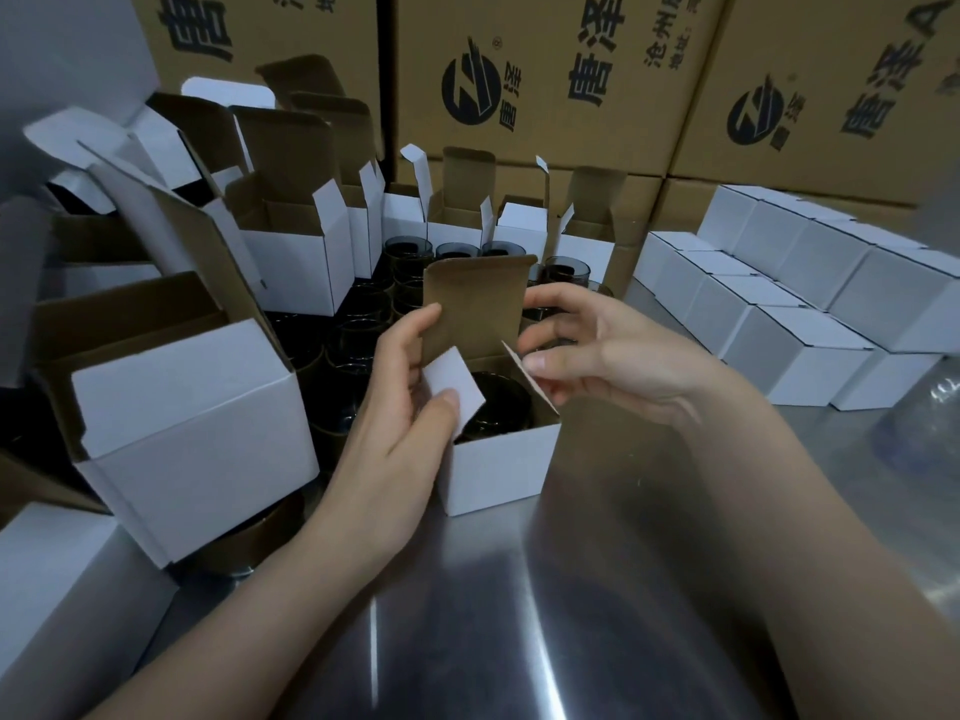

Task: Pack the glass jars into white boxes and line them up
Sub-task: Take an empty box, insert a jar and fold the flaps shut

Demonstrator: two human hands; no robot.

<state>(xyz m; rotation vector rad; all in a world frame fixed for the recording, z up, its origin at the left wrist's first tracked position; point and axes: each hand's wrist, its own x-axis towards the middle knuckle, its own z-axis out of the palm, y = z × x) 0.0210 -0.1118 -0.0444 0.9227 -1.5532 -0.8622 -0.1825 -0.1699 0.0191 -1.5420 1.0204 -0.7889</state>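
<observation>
The glass jar (493, 402) sits in the white box (498, 467) between the fingers, the left hand (389, 423) pinching the left flap (449, 374) and the right hand (613, 356) the right flap (524, 376), apparently to fold both inward under the lid (478, 298)

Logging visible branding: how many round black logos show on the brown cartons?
2. Left logo on the middle carton; right logo on the right carton, above the closed white boxes. More may be hidden.

Two hands: left hand (400, 407), right hand (618, 356). Three printed brown cartons (519, 70) behind. Roughly nine closed white boxes (800, 356), about a dozen open boxes (291, 262); dark jars (408, 249) uncountable.
</observation>
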